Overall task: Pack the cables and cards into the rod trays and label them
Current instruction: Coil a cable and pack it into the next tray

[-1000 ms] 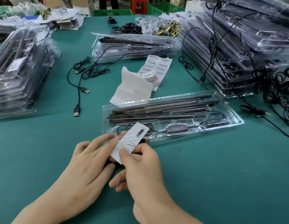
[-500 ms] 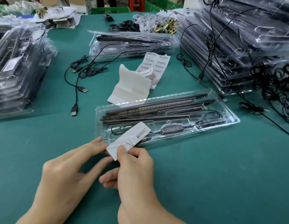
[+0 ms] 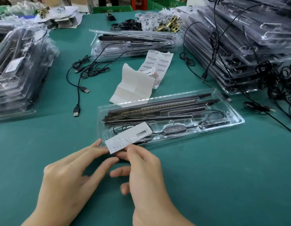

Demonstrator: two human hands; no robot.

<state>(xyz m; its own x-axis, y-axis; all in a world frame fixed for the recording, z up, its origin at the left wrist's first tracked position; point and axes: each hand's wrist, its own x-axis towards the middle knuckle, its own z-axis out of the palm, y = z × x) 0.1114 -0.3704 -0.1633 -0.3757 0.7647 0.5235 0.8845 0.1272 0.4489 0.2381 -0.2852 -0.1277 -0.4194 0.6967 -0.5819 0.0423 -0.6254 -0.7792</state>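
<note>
A small white rectangular paper card (image 3: 128,137) with faint printing lies tilted across the near left corner of a long clear plastic tray (image 3: 236,119), its lower end sticking out past the tray's rim. The right hand (image 3: 146,173) pinches that lower end between thumb and forefinger, closed on the card. The left hand (image 3: 71,175) rests beside it with fingers spread and extended, the fingertips (image 3: 98,142) touching the card's left edge and the tray's corner; it grips nothing.

Inside the tray, several thin black rods (image 3: 157,110) lie side by side along the far compartments, and a black cable with an oval button controller (image 3: 174,129) sits in the near channel, partly under the card, its coil at the right end.

The tray rests on a green table (image 3: 223,176). Just behind it lie a creased white paper sheet (image 3: 133,87) and a strip of barcode labels (image 3: 159,62). Loose black USB cables (image 3: 79,88) trail to the left. Stacks of filled clear trays stand at the far left (image 3: 19,70), the far middle (image 3: 133,43) and the right (image 3: 247,46), the right one draped with more black cables.
</note>
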